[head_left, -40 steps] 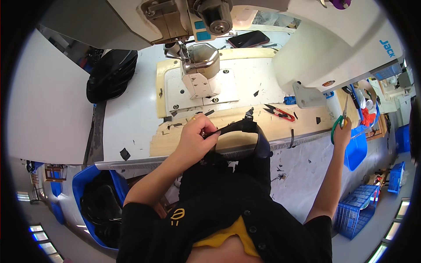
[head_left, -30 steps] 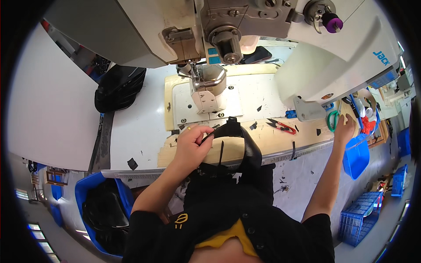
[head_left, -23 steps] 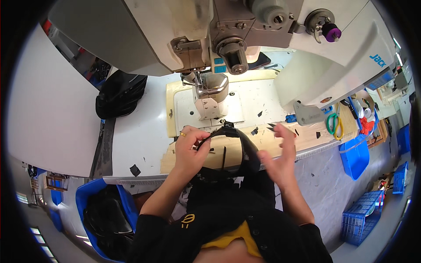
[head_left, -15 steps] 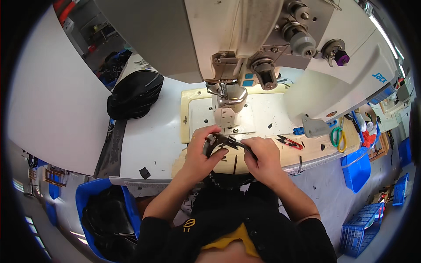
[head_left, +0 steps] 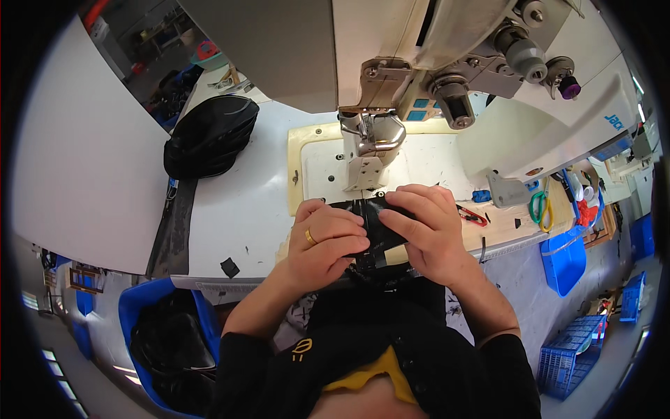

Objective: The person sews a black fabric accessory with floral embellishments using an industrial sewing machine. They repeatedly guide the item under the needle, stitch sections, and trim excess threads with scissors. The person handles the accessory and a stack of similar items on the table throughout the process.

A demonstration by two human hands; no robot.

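Observation:
Just in front of the sewing machine's post (head_left: 364, 173), a glossy black piece (head_left: 380, 237) with a seam line down it is stretched between my two hands. My left hand (head_left: 322, 244), wearing a ring, grips the left side with bent fingers. On the right side my right hand (head_left: 427, 234) lies with its fingers over the top, pressing the piece. The lower part of the piece hangs at the table's front edge. Both thumbs are partly covered. Beside my right hand lie red thread snips (head_left: 473, 216), partly hidden by it.
The sewing machine head (head_left: 391, 42) overhangs the work. A black bag-like bundle (head_left: 211, 138) sits on the left of the white table (head_left: 237, 209). Green-and-yellow scissors (head_left: 541, 211) lie at right. Blue bins flank the table, the left bin (head_left: 129, 318) holding black pieces.
The black piece, earlier folded up between my fingers, is now spread flatter. My hands have come closer together, with the right fingers moved over its top. The view has shifted slightly.

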